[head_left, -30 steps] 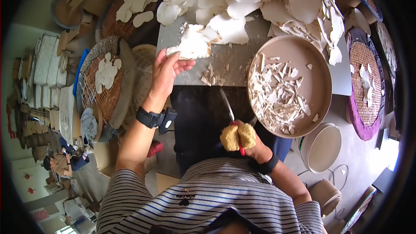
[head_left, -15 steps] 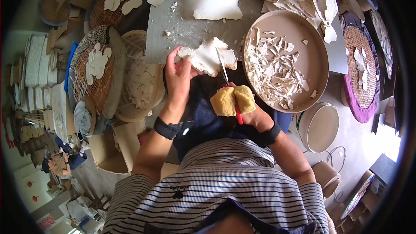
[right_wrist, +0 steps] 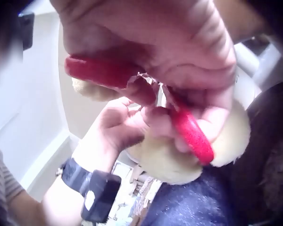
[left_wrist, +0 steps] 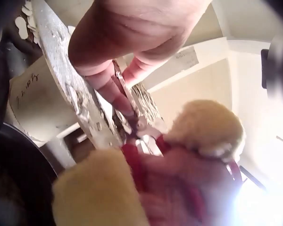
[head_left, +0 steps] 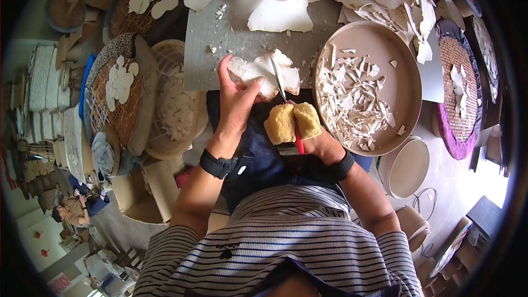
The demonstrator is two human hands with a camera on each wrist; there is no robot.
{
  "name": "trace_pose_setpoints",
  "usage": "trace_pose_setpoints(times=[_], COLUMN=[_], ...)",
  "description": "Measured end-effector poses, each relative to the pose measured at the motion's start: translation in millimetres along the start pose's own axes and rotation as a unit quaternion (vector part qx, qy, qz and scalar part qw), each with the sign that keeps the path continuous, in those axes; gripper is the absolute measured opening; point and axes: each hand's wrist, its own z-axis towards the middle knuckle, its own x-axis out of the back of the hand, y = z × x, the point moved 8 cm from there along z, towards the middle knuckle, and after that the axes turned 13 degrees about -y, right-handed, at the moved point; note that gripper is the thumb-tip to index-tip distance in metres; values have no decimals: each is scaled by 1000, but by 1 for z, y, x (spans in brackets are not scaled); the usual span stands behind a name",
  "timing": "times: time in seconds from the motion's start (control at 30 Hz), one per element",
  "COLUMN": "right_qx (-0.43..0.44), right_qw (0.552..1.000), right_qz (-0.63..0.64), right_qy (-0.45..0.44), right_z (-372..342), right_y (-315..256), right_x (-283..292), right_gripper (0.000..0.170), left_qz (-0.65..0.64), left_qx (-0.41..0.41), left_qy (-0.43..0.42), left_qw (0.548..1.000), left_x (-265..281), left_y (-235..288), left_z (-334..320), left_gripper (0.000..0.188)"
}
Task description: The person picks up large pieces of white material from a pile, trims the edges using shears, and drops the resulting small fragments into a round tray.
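Observation:
My left hand (head_left: 234, 99) pinches a thin white piece with a ragged brownish rim (head_left: 258, 71), thumb on its face, above the grey table's front edge. In my right hand (head_left: 324, 146) are red-handled scissors (head_left: 299, 142) with yellow padding (head_left: 280, 125). One blade lies over the white piece's face at its right part. The right wrist view shows right-hand fingers curled round the red handles (right_wrist: 194, 134). In the left wrist view, the left-hand fingers (left_wrist: 118, 52) hold the piece close to the scissors' pivot (left_wrist: 142, 127).
A round tray (head_left: 404, 91) with many white scraps sits right of the hands. More white sheets (head_left: 280, 14) lie on the grey table (head_left: 206, 36). A basket (head_left: 192, 113) and cardboard box (head_left: 132, 195) stand at left, a bucket (head_left: 408, 169) at right. A person sits far left.
The left hand has brought the white piece down and right from the table to the scissors. The right hand has risen, and a blade now lies over the piece.

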Motion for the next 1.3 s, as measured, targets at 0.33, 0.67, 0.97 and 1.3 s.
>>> trace_pose_setpoints(times=[0.33, 0.67, 0.97, 1.3], right_qx=[-123, -6, -98, -113], right_qw=[875, 911, 895, 916], right_qz=[465, 408, 423, 381], right_qy=[55, 68, 100, 64], right_z=[2, 1, -44, -42], right_y=[41, 8, 22, 22], right_x=[-21, 17, 19, 23], right_gripper=[44, 36, 63, 72], left_qz=[-21, 5, 33, -94], left_qx=[14, 0, -63, -166], left_qy=[14, -40, -36, 39], left_qw=[1000, 999, 997, 981], left_x=[4, 0, -3, -2], left_y=[-11, 11, 25, 12], left_z=[16, 22, 8, -1], left_gripper=[72, 74, 87, 48])
